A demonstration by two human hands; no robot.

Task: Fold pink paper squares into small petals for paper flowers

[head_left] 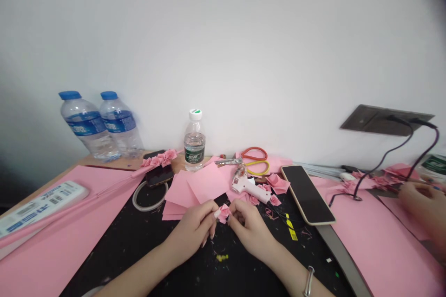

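Head view. The workpiece is a small pink flower of folded paper (pixel 224 212), held between the person's two hands above a black mat-like work surface (pixel 188 271), just in front of a fanned stack of pink square paper sheets (pixel 208 184).

Handling: judged by its look, the flower is very light and thin-walled. The folds should lend some stiffness, but the petals are likely to crease or crush under firm pressure. Paper of this kind should offer adequate friction to dry fingers. Recommended hold: fingertip pressure only, at the folded outer edges or the base, clear of the open petal tips.

Grip state: the bare left hand (pixel 191 228) pinches the flower's left edge between thumb and index finger, with the other fingers curled below. The bare right hand (pixel 251 229) pinches the right edge with thumb and index finger; its remaining fingers are partly hidden.

Pose: both forearms enter from the lower edge and converge on the flower, wrists low, backs of the hands mostly upward. The right wrist carries a silver-coloured metal bracelet (pixel 309 280). A pale pink glue gun (pixel 252 189) lies just beyond the right hand.
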